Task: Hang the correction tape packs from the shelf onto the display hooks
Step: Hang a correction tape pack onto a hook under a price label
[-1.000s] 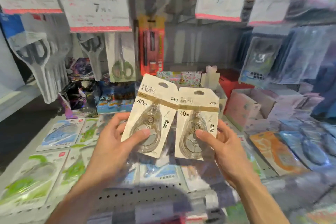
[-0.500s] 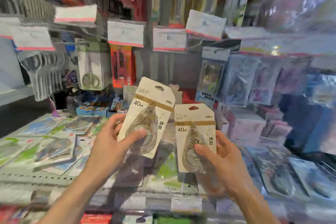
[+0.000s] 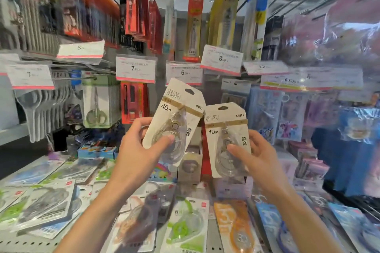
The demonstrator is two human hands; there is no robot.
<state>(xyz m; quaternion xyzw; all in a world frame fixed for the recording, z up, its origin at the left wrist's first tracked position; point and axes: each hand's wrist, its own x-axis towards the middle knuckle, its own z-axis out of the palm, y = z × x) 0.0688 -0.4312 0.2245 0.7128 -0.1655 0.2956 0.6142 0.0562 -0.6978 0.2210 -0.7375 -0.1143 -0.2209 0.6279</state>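
Note:
I hold two beige 40m correction tape packs in front of the display wall. My left hand (image 3: 139, 150) grips the left pack (image 3: 174, 113), tilted right, its hang hole at the top just below the 6.00 price tag (image 3: 184, 73). My right hand (image 3: 257, 156) grips the right pack (image 3: 226, 129), upright and lower. Both thumbs press on the clear blisters. No bare hook tip shows clearly behind the packs.
Several more tape packs lie flat on the perforated shelf (image 3: 30, 243) below, green (image 3: 185, 228) and orange (image 3: 234, 230) among them. Hanging scissors (image 3: 96, 104), a red pack (image 3: 133, 100) and blue card packs (image 3: 265, 113) fill the neighbouring hooks. Price tags jut out at chest height.
Both hands rose with their packs from over the shelf toward the price-tag row. The left pack climbed higher and tilted right. My view swung upward.

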